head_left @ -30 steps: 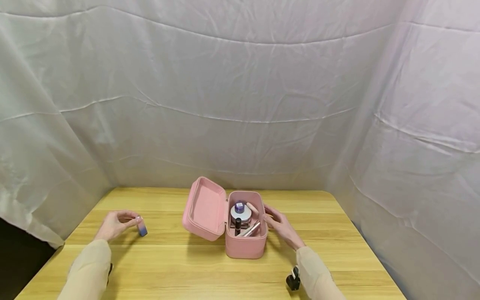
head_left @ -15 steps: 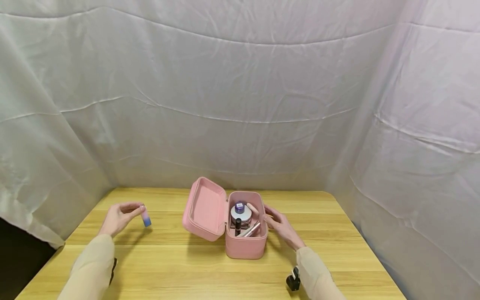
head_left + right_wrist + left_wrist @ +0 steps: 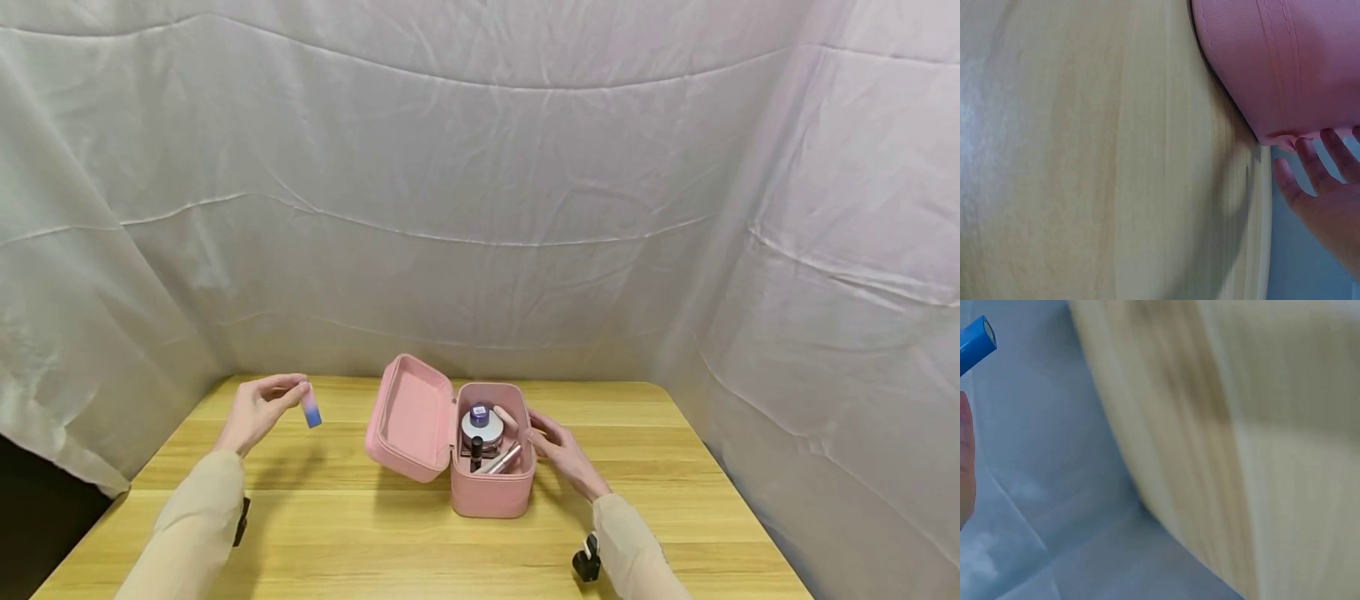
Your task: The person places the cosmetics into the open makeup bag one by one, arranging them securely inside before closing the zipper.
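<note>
My left hand (image 3: pixel 258 408) pinches a small lipstick tube (image 3: pixel 311 410) by its pink upper end, above the table at the left. The tube fades from pink to blue, and its blue end (image 3: pixel 977 344) enters the left wrist view at the top left corner. A pink cosmetic case (image 3: pixel 491 497) stands right of the middle, its lid (image 3: pixel 415 412) swung out to the left. My right hand (image 3: pixel 564 454) rests against the case's right side, thumb at the rim. In the right wrist view its fingers (image 3: pixel 1313 165) reach out to the pink wall, holding nothing.
Inside the case are a round white-topped compact (image 3: pixel 483 429), a purple-lidded jar (image 3: pixel 478 414), a black-capped tube (image 3: pixel 476 450), a silvery pink tube (image 3: pixel 506 458) and a pale pink stick (image 3: pixel 506 417). Grey cloth (image 3: pixel 480 208) hangs behind the wooden table (image 3: pixel 345 542) and along its sides.
My left hand has lifted the lipstick tube and carried it to the right and farther back. The right hand and the case have stayed in place.
</note>
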The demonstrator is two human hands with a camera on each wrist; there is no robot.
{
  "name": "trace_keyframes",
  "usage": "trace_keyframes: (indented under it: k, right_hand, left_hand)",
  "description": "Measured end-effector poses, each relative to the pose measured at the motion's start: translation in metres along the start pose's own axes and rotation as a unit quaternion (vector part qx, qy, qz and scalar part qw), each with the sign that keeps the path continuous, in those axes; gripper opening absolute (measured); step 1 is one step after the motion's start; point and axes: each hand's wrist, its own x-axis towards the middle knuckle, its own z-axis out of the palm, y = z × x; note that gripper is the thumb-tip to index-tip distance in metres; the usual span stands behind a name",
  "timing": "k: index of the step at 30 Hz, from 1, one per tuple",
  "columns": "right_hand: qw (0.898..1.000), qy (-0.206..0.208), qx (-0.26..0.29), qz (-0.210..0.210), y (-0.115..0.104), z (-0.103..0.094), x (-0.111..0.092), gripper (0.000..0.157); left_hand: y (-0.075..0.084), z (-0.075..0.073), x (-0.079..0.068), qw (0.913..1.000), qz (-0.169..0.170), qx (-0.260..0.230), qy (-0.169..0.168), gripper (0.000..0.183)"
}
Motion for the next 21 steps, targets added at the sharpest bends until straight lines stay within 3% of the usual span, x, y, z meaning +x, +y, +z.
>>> trace_keyframes:
  k: [9, 21]
  right_hand:
    - [1.0, 0.004, -0.004, 0.001, 0.0, 0.0, 0.0, 0.057]
    - [1.0, 0.009, -0.005, 0.009, -0.003, 0.002, -0.002, 0.056]
  left_hand:
    - [0.031, 0.009, 0.009, 0.9976, 0.048, -0.05, 0.005, 0.04]
    - [0.08, 0.025, 0.016, 0.9962, 0.072, -0.049, 0.0, 0.037]
